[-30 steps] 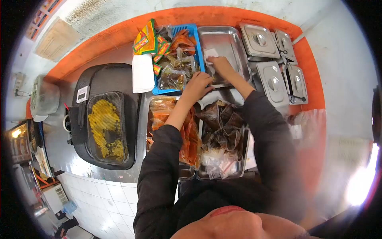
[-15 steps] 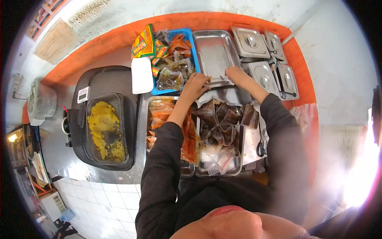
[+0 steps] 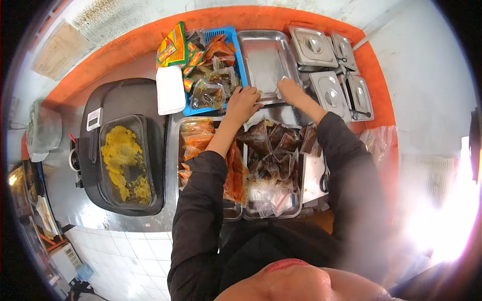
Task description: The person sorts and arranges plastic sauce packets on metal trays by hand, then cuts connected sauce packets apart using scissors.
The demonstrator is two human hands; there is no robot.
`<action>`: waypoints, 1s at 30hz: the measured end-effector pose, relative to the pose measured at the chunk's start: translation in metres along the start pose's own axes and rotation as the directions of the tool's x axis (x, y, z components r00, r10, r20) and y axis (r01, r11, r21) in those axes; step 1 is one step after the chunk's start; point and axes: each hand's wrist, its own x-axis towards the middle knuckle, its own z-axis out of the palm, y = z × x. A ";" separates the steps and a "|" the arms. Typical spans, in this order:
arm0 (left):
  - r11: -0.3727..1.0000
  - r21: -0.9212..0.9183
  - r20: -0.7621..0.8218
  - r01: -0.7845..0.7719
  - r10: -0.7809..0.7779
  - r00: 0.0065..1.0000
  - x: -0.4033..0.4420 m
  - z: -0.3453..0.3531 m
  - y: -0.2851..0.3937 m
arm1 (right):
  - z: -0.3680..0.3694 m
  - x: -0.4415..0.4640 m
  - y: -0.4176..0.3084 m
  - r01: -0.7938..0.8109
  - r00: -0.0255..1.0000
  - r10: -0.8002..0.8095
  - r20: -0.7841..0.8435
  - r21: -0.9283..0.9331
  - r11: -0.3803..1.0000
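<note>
My left hand (image 3: 243,104) grips the near left corner of a shallow metal tray (image 3: 266,55), close to the blue basket (image 3: 240,55). Over the tray's near right part, my right hand (image 3: 293,93) is closed on a small white tissue (image 3: 279,92), mostly hidden by the fingers. Nothing else lies in this tray. Below my hands, one metal tray holds bags of orange-red sauce (image 3: 235,175). Beside it, another tray (image 3: 299,200) holds bags of dark brown sauce (image 3: 273,145).
Sauce bags and yellow-green packets (image 3: 172,46) fill the basket; a white stack (image 3: 170,90) sits against it. Lidded metal containers (image 3: 314,46) stand at back right. Left is a black case (image 3: 90,175) with a mesh-covered yellow patch. Scissors (image 3: 324,181) lie by a white board (image 3: 312,175).
My right hand has shifted slightly left over the tray, and the white tissue now shows in its fingers. My left hand stays at the tray corner. The whole view has shifted slightly.
</note>
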 end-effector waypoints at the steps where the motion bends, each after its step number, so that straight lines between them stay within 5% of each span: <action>1: 1.000 -0.015 -0.002 0.011 -0.011 1.000 0.000 0.000 0.001 | -0.003 -0.003 -0.004 -0.016 1.000 0.016 0.007 0.017 1.000; 6: 0.998 -0.069 -0.001 -0.005 0.005 1.000 0.001 0.003 -0.002 | 0.009 -0.010 0.006 0.020 1.000 -0.023 0.010 0.191 0.981; 9: 0.998 -0.057 0.004 0.000 0.001 1.000 0.000 0.002 -0.001 | 0.011 -0.014 0.014 0.174 0.984 -0.155 -0.085 0.316 0.933; 13: 0.998 -0.060 0.051 0.008 -0.005 0.999 0.004 -0.002 -0.002 | -0.015 0.007 0.031 0.245 0.961 -0.273 -0.047 0.601 0.761; 15: 0.998 -0.059 0.055 0.015 -0.012 0.998 0.003 -0.001 -0.004 | -0.010 0.028 0.033 0.029 0.951 0.152 -0.269 0.567 0.823; 19: 0.998 -0.066 0.037 -0.003 0.005 0.999 0.004 -0.003 -0.004 | 0.034 0.098 0.050 -0.233 0.838 0.410 -0.361 0.444 0.865; 21: 0.998 -0.059 0.020 -0.023 0.025 1.000 0.003 -0.001 -0.003 | 0.051 0.103 0.038 -0.227 0.863 0.376 -0.337 0.405 0.886; 23: 0.997 -0.076 0.037 -0.004 0.006 0.999 0.003 -0.001 -0.002 | 0.063 0.086 0.020 0.327 0.792 -0.071 -0.607 0.322 0.888; 27: 0.994 -0.105 -0.010 0.005 -0.006 1.000 0.003 0.000 -0.002 | 0.038 0.014 0.010 0.339 0.906 -0.190 -0.378 0.378 0.861; 29: 0.992 -0.122 0.026 0.016 -0.013 1.000 0.004 -0.001 -0.003 | 0.028 0.016 0.020 -0.079 0.976 0.137 -0.169 0.309 0.948; 30: 0.994 -0.109 0.014 0.016 -0.014 1.000 0.006 -0.001 -0.005 | 0.046 0.042 0.032 -0.151 0.948 0.199 -0.247 0.200 0.968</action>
